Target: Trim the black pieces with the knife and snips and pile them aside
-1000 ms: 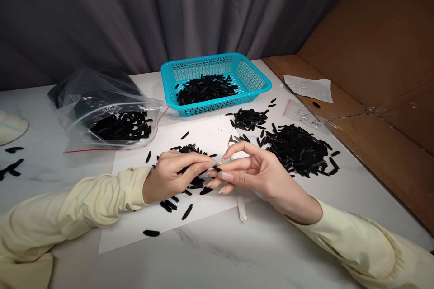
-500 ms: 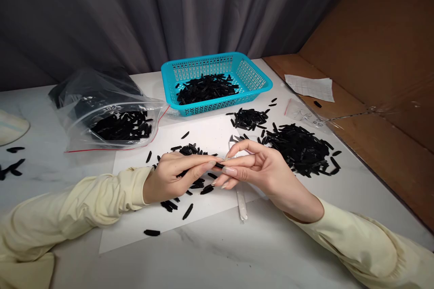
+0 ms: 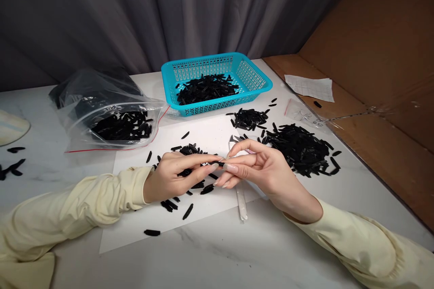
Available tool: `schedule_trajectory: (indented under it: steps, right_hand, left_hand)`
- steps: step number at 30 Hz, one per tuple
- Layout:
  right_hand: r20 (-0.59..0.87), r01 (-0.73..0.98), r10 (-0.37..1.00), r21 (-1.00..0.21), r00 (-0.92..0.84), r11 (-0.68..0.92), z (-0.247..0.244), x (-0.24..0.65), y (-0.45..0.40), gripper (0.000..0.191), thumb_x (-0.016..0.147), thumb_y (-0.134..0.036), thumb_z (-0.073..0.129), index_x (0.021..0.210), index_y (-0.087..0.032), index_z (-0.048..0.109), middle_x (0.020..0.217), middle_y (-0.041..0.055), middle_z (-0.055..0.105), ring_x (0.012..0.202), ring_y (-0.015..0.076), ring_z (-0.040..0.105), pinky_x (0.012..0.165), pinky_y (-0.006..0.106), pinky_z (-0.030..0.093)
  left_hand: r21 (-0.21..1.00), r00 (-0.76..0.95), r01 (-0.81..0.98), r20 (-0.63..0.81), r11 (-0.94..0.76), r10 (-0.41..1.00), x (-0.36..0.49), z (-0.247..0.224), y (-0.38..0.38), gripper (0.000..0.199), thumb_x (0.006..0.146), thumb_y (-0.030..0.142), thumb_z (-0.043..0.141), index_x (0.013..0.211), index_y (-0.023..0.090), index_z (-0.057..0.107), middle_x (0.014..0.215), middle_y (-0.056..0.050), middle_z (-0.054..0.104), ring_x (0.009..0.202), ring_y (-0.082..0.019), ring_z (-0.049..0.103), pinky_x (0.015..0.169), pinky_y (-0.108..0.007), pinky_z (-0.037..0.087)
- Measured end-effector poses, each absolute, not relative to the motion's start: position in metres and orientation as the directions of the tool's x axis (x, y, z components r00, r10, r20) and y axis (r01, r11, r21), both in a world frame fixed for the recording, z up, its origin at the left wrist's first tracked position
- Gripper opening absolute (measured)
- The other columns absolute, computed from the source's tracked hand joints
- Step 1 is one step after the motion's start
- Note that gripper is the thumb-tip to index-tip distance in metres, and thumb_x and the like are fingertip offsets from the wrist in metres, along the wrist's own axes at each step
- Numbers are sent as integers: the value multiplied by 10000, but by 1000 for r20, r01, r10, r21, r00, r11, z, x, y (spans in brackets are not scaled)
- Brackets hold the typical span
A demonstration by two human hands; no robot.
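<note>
My left hand [image 3: 178, 174] pinches one end of a small elongated black piece [image 3: 216, 163] between thumb and forefinger. On the other end, the thumb and fingertips of my right hand [image 3: 259, 165] are closed, so the piece is stretched level between both hands. Its exact kind is too small to make out. Under the hands, a loose scatter of similar black pieces [image 3: 206, 188] lies on a white paper sheet [image 3: 132, 216]. Partly covered by my right hand is a slim tool with a pale wrapped handle [image 3: 242, 205] and dark pointed tips.
Black pieces also fill part of a turquoise basket [image 3: 217, 104] and an opened clear zip bag [image 3: 81, 131]. Two piles, one small [image 3: 250, 118] and one larger [image 3: 300, 149], lie to the right. Beyond are a small plastic bag [image 3: 305, 115], a paper slip [image 3: 310, 87] and cardboard [image 3: 376, 144].
The fingertips have shifted slightly apart, and more of the black piece shows between them. My right hand has moved marginally. Everything else lies as before.
</note>
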State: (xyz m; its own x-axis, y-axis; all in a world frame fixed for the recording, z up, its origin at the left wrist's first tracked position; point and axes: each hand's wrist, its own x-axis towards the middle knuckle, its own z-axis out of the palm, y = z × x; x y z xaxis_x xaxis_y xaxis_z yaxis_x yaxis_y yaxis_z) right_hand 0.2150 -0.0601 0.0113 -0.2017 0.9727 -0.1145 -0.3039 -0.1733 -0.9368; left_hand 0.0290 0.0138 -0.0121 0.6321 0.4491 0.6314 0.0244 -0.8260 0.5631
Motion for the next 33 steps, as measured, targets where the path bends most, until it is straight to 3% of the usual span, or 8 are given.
schedule_trajectory:
  steps: [19, 25, 33]
  right_hand:
    - [-66, -317, 989, -942, -130, -105, 13, 212, -60, 185, 803, -160, 658, 904, -180, 505, 725, 25, 725, 709, 183, 707, 643, 275, 585]
    - [-85, -259, 995, -961, -52, -96, 13, 211, -63, 225, 767, -204, 694, 906, -190, 518, 817, 43, 733, 756, 202, 707, 681, 314, 595]
    - [-152, -214, 988, -965, -9, -151, 11, 212, -62, 293, 718, -224, 736, 952, -182, 565, 828, 51, 738, 740, 212, 708, 688, 335, 591]
  left_hand:
    - [553, 614, -50, 674, -832, 411, 31, -12, 14, 257, 827, 72, 560, 1071, 102, 635, 447, 62, 525, 358, -42, 379, 384, -137, 374]
    - [579, 609, -71, 670, -812, 425, 32, -12, 14, 303, 816, 52, 560, 1104, 116, 629, 488, 45, 574, 369, -46, 413, 401, -142, 388]
    - [551, 638, -87, 670, -830, 379, 30, -13, 14, 407, 829, 35, 523, 1220, 144, 559, 472, 58, 539, 370, -51, 311, 367, -164, 305]
